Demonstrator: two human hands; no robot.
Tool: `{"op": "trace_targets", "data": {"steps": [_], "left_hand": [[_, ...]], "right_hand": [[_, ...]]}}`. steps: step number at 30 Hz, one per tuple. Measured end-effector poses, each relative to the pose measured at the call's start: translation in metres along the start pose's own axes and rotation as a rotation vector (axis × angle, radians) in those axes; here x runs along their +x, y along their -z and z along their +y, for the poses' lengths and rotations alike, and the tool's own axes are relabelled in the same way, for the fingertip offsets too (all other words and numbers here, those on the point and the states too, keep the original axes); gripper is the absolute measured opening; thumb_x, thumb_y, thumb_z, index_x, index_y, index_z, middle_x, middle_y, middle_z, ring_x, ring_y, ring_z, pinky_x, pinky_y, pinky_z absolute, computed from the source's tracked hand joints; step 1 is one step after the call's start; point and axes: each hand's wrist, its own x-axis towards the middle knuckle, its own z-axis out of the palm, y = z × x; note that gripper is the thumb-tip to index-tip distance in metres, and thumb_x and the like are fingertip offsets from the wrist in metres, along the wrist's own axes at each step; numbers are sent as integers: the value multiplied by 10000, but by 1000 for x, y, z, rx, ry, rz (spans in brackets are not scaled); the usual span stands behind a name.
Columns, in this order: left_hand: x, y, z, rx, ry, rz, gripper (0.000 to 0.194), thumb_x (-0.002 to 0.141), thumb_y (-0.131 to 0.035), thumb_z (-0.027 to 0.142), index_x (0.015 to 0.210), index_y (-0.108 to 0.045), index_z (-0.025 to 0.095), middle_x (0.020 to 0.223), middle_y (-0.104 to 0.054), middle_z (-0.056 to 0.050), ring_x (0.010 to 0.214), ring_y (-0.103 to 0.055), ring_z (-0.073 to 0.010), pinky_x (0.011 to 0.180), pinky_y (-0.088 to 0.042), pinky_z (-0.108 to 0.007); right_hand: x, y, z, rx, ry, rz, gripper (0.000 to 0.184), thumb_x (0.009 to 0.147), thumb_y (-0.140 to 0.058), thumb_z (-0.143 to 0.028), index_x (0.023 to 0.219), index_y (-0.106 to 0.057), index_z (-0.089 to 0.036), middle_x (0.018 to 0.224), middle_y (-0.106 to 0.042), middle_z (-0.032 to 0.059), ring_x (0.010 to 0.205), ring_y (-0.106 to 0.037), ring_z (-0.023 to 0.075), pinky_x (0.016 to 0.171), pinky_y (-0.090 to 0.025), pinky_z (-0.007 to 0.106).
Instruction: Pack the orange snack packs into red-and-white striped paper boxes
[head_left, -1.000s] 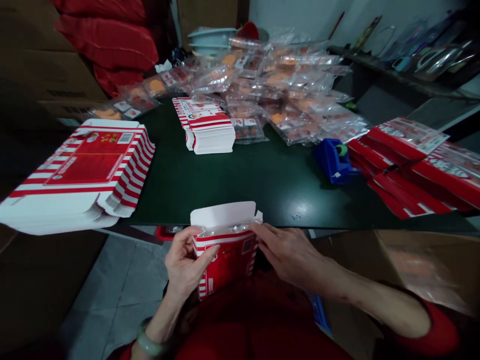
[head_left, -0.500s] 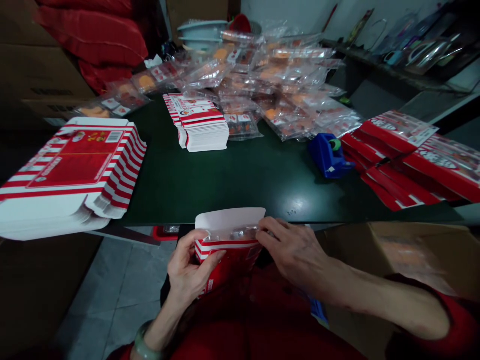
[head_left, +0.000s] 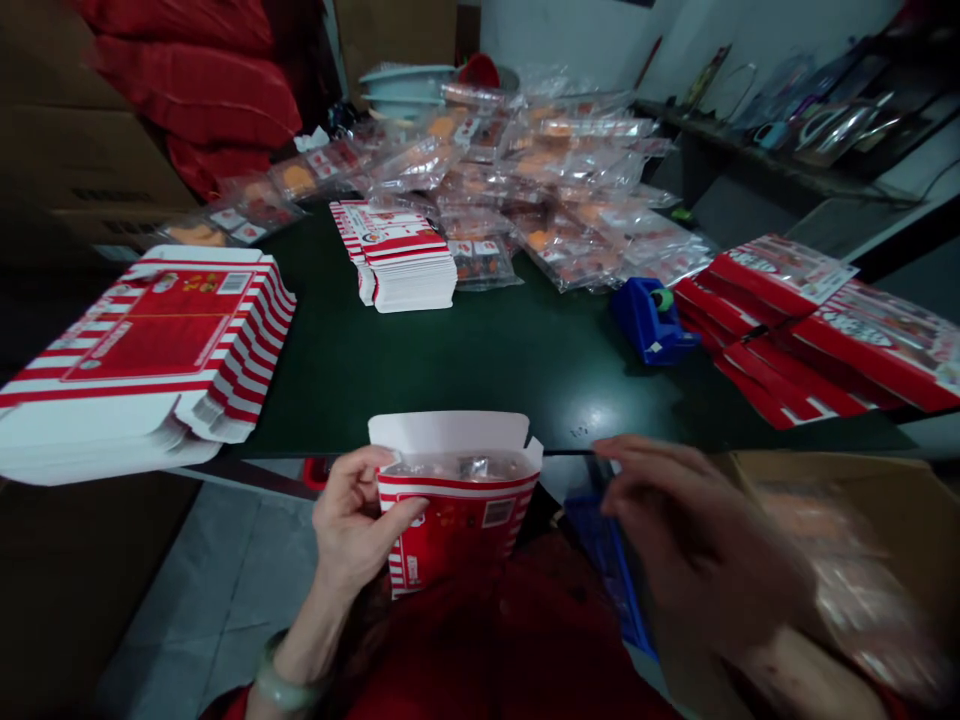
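Observation:
My left hand [head_left: 356,525] grips a red-and-white striped paperboard carton [head_left: 457,530] at its side, just below the table's front edge. The carton stands open at the top, with its white flap [head_left: 450,432] raised. A clear plastic pack [head_left: 465,467] sits inside, mostly hidden by the carton walls. My right hand [head_left: 694,540], blurred by motion, is apart from the carton, out to the right. Its fingers are spread and hold nothing. It is nearest to the front edge of the table and a cardboard box below it.
The dark green table [head_left: 487,390] holds stacks of flat cartons [head_left: 142,365] [head_left: 397,265], a heap of plastic packs [head_left: 540,180], a blue tape dispenser [head_left: 651,322] and red printed cartons [head_left: 810,335]. A cardboard box [head_left: 847,540] stands at lower right.
My right hand has let go of the carton and moved right. The carton now stands more open, with the plastic pack lower inside it.

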Motion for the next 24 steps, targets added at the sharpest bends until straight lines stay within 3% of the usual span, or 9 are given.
{"op": "trace_targets", "data": {"steps": [2, 6, 9, 11, 12, 16, 20, 22, 24], "left_hand": [[6, 2, -5, -78, 39, -17, 378, 648, -801, 344, 904, -571, 188, 614, -629, 57, 417, -576, -68, 405, -462, -132], [6, -1, -11, -75, 106, -93, 375, 703, -749, 394, 973, -601, 180, 658, -674, 19, 449, -608, -87, 425, -490, -148], [-1, -4, -6, 155, 120, -138, 484, 791, -664, 346, 1233, -550, 184, 1044, -703, -92, 853, -698, -181, 724, -580, -255], [-3, -4, -2, 293, 106, -134, 550, 824, -623, 320, 1339, -475, 197, 1263, -611, -107, 1082, -627, -219, 910, -527, -316], [-3, -3, 0, 315, 94, -127, 555, 831, -613, 316, 1353, -463, 202, 1280, -603, -98, 1087, -624, -218, 931, -515, -321], [10, 0, -6, 160, 137, -134, 545, 812, -637, 343, 1317, -513, 178, 1007, -725, -67, 758, -694, -165, 723, -584, -261], [29, 1, -22, -150, 312, -209, 625, 757, -696, 380, 1315, -518, 160, 858, -736, -64, 617, -669, -157, 586, -582, -263], [34, 3, -28, -237, 398, -252, 658, 722, -733, 378, 1306, -530, 153, 836, -733, -66, 611, -663, -161, 587, -575, -270], [34, 4, -32, -272, 474, -313, 692, 705, -749, 385, 1315, -522, 148, 814, -730, -67, 608, -656, -165, 584, -565, -274]], "right_hand": [[-12, -20, 9, 101, -73, 174, 393, 840, -577, -167, 1209, -505, -282, 1212, -578, 86, 1073, -584, 218, 796, -529, 332], [-30, -87, 25, 348, -225, 148, 334, 935, -386, -305, 1248, -469, -223, 1085, -641, 96, 944, -636, 198, 793, -535, 324], [-34, -119, 27, 420, -377, 233, 369, 948, -303, -393, 1181, -501, -186, 986, -675, 106, 852, -656, 202, 751, -545, 323], [-30, -124, 24, 501, -424, 255, 396, 948, -288, -429, 1144, -526, -180, 1020, -675, 119, 918, -653, 217, 796, -540, 341], [-26, -122, 23, 552, -437, 260, 404, 949, -288, -436, 1140, -533, -178, 1039, -673, 122, 948, -649, 220, 817, -535, 347], [-5, -102, 17, 666, -490, 243, 380, 941, -372, -434, 1153, -555, -178, 980, -695, 94, 836, -662, 193, 741, -553, 319], [14, -88, 18, 606, -459, 195, 286, 886, -515, -396, 1017, -642, -176, 823, -701, 35, 686, -635, 152, 606, -528, 261], [14, -92, 23, 585, -421, 276, 250, 855, -568, -360, 1006, -634, -173, 812, -702, 30, 668, -633, 145, 589, -520, 252], [8, -101, 30, 591, -378, 396, 327, 845, -586, -307, 1147, -547, -189, 828, -698, 25, 657, -640, 138, 586, -525, 254]]}}
